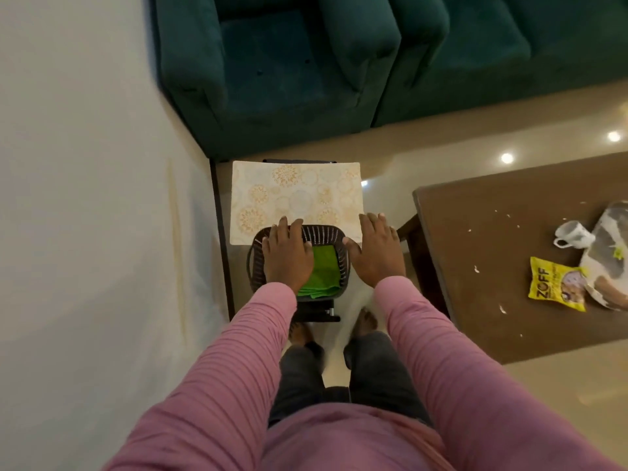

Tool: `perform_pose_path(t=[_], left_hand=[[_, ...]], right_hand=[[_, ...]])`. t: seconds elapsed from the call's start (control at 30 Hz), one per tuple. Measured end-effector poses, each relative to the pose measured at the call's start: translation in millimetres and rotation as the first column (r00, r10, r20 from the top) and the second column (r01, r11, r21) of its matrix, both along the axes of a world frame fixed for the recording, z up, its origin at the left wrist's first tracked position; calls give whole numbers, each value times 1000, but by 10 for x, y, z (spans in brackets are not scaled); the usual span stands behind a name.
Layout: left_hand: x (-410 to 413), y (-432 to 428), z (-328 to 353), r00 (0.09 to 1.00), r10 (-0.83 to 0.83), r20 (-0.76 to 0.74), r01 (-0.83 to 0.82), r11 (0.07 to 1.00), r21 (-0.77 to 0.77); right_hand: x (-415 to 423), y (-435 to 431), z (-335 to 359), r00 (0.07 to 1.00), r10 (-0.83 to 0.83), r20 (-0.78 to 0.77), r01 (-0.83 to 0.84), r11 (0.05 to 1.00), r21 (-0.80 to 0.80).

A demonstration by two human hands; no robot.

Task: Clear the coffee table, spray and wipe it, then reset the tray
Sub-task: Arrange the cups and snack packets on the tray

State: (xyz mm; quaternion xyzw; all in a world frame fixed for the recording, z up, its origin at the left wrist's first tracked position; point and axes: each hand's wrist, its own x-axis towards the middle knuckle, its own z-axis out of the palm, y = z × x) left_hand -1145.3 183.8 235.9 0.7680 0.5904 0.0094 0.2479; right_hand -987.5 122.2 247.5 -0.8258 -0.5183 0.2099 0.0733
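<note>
Pink sleeves (238, 362) out, we hold left hand (287, 256) and right hand (375, 254) flat, empty, at the basket (319, 230) storing our green cloth (323, 273).

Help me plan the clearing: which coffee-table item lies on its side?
The white mug beside the tray: its opening faces sideways, while the yellow packet and tray lie flat.

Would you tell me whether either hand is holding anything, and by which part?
Nothing is gripped: the left hand lies flat over the dark woven basket, the right hand open beside its rim.
</note>
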Motion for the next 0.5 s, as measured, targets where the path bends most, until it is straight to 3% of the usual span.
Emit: perform_pose_path(t=[0.23,0.5], left_hand=[[513,-550,180,993,-116,-20,116,993,29],[1460,-1396,394,994,-105,-28,107,991,83]], right_hand=[[449,-599,154,999,-52,16,52,998,29],[1254,-1437,302,1000,8,17,-9,997,82]])
